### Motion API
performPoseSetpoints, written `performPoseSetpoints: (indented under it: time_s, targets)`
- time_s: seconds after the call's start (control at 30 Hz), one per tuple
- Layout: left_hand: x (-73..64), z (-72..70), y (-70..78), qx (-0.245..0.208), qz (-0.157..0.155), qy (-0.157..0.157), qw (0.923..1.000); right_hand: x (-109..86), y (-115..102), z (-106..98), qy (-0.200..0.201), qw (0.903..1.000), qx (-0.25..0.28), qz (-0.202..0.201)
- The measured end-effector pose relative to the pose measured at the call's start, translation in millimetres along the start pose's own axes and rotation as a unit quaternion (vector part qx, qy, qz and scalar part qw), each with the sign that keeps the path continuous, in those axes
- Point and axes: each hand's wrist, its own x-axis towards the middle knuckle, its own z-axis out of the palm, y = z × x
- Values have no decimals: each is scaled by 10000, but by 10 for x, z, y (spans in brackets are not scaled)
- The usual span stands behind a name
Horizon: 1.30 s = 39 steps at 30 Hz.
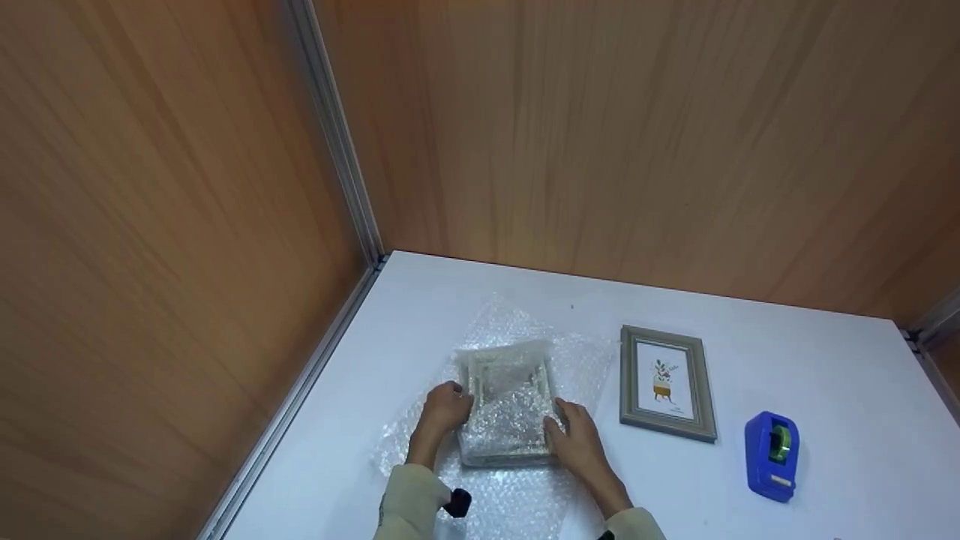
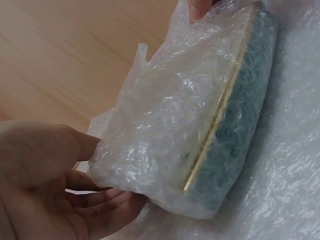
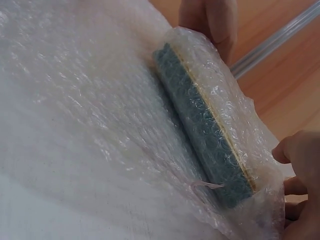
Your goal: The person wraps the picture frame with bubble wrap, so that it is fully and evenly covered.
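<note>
A picture frame (image 1: pixel 506 442) with a pale border lies under a folded layer of bubble wrap (image 1: pixel 517 506) on the white table. In the left wrist view, a gold line and a blue-green side of the wrapped frame (image 2: pixel 235 125) show through the plastic. My left hand (image 1: pixel 446 409) holds the wrapped bundle at its left edge, thumb over the wrap and fingers bent beneath it. At the opposite edge my right hand (image 1: pixel 577 442) grips the bundle, its thumb and curled fingers (image 3: pixel 295 187) at the wrap's corner in the right wrist view.
To the right lies a second picture frame (image 1: pixel 705 390), grey-brown with a plant drawing. Farther right is a blue tape dispenser (image 1: pixel 772 469) with a roll of tape. Wood-grain panels (image 1: pixel 637 150) stand behind and left of the white table (image 1: pixel 330 435), with a metal rail (image 1: pixel 341 135) at their corner.
</note>
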Motion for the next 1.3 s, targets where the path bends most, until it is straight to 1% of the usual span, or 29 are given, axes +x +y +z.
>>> performPoseSetpoints:
  time_s: [0.07, 0.2, 0.27, 0.37, 0.5, 0.57, 0.73, 0.87, 0.97, 1.13, 1.2, 1.3]
  targets:
    - [0, 4, -7, 33, 74, -14, 10000, 1, 1, -10, -165, 9998, 62, -62]
    - [1, 10, -28, 135, 315, 41, 9994, 0, 1, -32, -428, 9988, 247, 19]
    - [-1, 13, -36, 105, 368, 50, 9993, -2, -1, -41, -466, 9983, 333, 62]
    - [-3, 18, -47, -94, 367, -19, 9993, -5, -15, -56, -498, 9977, 429, 150]
    - [0, 18, -57, -304, 238, -83, 9992, -3, -33, -66, -467, 9975, 493, 214]
    - [1, 9, -52, -337, 228, -56, 9992, 0, -35, -69, -418, 9976, 526, 192]
    - [-17, -22, 1, -381, 356, 1, 9986, -8, -44, -86, -332, 9973, 643, 105]
    - [-34, -33, 42, -396, 325, 2, 9987, -13, -60, -108, -277, 9968, 726, 157]
    - [-49, -37, 64, -348, 430, 65, 9984, -17, -74, -129, -233, 9966, 772, 178]
    - [-77, -47, 105, -246, 768, 167, 9966, -35, -91, -176, -109, 9960, 865, 200]
    - [-79, -49, 117, -201, 875, 213, 9957, -44, -95, -196, -92, 9954, 941, 134]
    - [-86, -56, 136, -138, 932, 280, 9952, -58, -102, -219, -99, 9942, 1074, 48]
